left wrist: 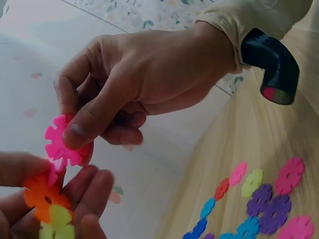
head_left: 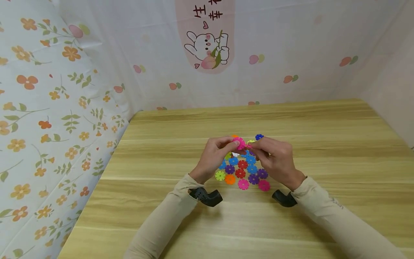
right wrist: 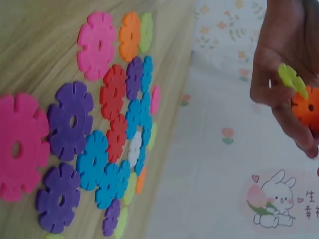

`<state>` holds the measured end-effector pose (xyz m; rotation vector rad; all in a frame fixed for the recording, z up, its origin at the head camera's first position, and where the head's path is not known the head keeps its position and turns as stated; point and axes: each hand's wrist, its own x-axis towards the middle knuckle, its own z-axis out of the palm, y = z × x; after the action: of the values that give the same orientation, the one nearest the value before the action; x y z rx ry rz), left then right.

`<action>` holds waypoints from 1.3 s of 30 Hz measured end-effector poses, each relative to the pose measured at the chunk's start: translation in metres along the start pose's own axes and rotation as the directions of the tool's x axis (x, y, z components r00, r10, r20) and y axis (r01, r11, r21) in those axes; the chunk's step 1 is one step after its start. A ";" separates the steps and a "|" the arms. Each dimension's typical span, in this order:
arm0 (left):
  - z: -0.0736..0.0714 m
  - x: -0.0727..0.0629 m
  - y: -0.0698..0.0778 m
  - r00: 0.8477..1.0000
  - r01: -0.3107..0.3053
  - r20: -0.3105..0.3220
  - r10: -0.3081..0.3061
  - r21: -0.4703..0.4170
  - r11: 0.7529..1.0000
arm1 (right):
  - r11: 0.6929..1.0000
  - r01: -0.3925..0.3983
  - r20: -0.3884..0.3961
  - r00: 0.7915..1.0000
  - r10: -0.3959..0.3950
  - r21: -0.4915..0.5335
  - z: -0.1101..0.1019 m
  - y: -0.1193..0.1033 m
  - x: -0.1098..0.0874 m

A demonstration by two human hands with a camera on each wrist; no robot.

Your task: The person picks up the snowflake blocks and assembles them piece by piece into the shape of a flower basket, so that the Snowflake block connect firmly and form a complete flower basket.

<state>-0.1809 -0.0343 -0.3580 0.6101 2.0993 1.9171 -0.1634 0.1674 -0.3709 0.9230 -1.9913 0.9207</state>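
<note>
Over the far part of the scattered discs, my left hand [head_left: 213, 154] pinches a bright pink notched plastic disc [left wrist: 56, 138] between thumb and fingers. Facing it, my right hand [head_left: 277, 156] grips a small chain of notched discs. A second pink disc [left wrist: 54, 174], seen edge-on, an orange disc [left wrist: 39, 198] and a yellow-green disc [left wrist: 59, 220] make up that chain. The two pink discs meet edge to edge in the left wrist view. Fingers cover part of the chain.
Several loose discs lie flat on the wooden table [head_left: 155, 201] below the hands, among them a red disc [head_left: 240, 173], a purple disc [head_left: 253, 179] and a pink disc [head_left: 264, 185]. Black curved wrist mounts [head_left: 207, 197] jut from both sleeves. A printed curtain [head_left: 155, 43] hangs behind.
</note>
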 end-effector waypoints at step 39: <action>-0.022 0.003 -0.013 0.993 0.058 0.092 -0.068 0.108 0.993 | 0.934 -0.237 0.708 0.609 0.357 -0.267 -0.049 0.044 -0.047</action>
<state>-0.1950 -0.0529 -0.3677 0.6362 2.1429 1.7185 -0.1619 0.2427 -0.4004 0.9952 -2.9672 0.5665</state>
